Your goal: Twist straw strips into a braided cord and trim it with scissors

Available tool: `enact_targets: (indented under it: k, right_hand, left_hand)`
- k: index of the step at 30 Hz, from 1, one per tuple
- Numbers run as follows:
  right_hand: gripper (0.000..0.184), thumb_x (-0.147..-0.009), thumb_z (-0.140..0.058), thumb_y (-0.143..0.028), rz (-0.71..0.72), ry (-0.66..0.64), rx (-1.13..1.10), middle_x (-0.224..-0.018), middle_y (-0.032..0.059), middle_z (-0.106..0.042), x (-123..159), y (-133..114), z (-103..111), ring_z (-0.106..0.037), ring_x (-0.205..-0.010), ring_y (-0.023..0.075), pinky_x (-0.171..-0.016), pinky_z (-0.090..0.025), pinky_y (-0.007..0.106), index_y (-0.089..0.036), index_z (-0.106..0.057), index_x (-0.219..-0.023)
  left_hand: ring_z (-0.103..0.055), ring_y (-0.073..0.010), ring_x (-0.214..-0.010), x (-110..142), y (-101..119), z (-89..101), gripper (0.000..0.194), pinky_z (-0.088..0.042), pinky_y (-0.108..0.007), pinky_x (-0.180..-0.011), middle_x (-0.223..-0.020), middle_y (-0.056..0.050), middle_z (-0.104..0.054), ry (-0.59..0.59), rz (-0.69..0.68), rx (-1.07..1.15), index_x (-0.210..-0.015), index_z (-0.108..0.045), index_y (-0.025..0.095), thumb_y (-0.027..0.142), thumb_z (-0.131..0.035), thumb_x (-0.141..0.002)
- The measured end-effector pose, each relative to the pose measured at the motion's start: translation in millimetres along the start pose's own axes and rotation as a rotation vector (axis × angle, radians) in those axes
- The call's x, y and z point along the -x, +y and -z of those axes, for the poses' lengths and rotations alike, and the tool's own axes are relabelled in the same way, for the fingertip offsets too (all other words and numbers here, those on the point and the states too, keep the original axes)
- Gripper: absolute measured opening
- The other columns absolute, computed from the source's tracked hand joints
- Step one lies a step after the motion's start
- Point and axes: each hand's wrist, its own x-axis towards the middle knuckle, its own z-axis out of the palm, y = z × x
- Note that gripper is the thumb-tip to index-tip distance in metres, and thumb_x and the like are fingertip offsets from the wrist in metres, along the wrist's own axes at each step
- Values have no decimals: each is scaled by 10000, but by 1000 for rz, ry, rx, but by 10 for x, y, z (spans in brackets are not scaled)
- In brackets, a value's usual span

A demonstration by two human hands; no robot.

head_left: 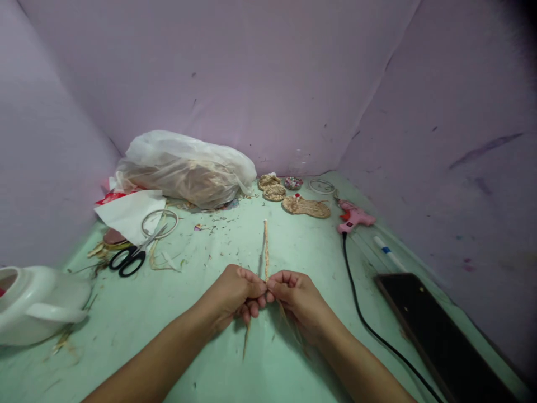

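Note:
A thin tan braid of plant fibre (267, 249) runs straight away from my hands over the pale green table, its far tip at a small white spot. My left hand (245, 292) pinches the near end of the braid between thumb and fingers. Right beside it, thumb to thumb, my right hand (291, 291) pinches the same end. Loose fibre strands (246, 338) hang below my left hand, and more trail under my right palm. The exact crossing of the strands is hidden by my fingertips.
Black-handled scissors (128, 260) lie left by a ring (160, 224). A plastic bag (184, 170) fills the back left. Woven sole shapes (306, 207) and beads (292, 183) sit at the back. A pink glue gun (356, 216), marker (388, 252) and phone (440, 341) are right; a white jug (46, 302) is left.

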Motion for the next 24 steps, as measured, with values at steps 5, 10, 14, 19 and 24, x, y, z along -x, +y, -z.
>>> enact_targets:
  k: [5, 10, 14, 19, 24]
  right_hand:
    - [85, -624, -609, -211, 87, 46, 181, -499, 14, -583, -53, 38, 41, -495, -458, 98, -495, -344, 228, -136, -569, -623]
    - [88, -680, -544, -187, 244, 11, 448, -572, 33, -622, -40, 31, 94, -541, -545, 135, -549, -386, 252, -148, -616, -646]
    - [172, -720, -518, -188, 445, 22, 817, -692, 44, -670, 7, -21, 152, -567, -640, 159, -598, -382, 268, -182, -690, -728]
    - [169, -718, -547, -233, 332, 131, 875, -537, 34, -612, 28, -37, 151, -483, -487, 134, -471, -307, 256, -173, -668, -617]
    - [176, -741, -519, -214, 395, 162, 844, -571, 48, -618, 99, 48, 45, -499, -499, 139, -472, -316, 253, -178, -668, -655]
  left_hand:
    - [-352, -42, -283, -19, -19, 42, 132, -201, -171, -288, -411, 28, -486, 17, -25, -115, -585, -610, 106, 210, -538, -621]
    - [-262, -31, -323, -68, -52, 32, 100, -170, -190, -357, -337, 65, -377, 95, -141, -183, -474, -541, 124, 163, -532, -566]
    - [-254, -44, -376, -92, -108, 22, 107, -175, -202, -391, -348, 68, -349, 164, -206, -195, -460, -524, 130, 164, -507, -560]
    - [-285, -57, -411, -103, -184, 5, 105, -209, -199, -407, -392, 54, -380, 248, -227, -281, -477, -536, 132, 168, -492, -565]
    - [-287, -55, -373, -107, -180, -69, 101, -187, -195, -382, -371, 48, -395, 350, -137, -164, -465, -517, 142, 152, -475, -556]
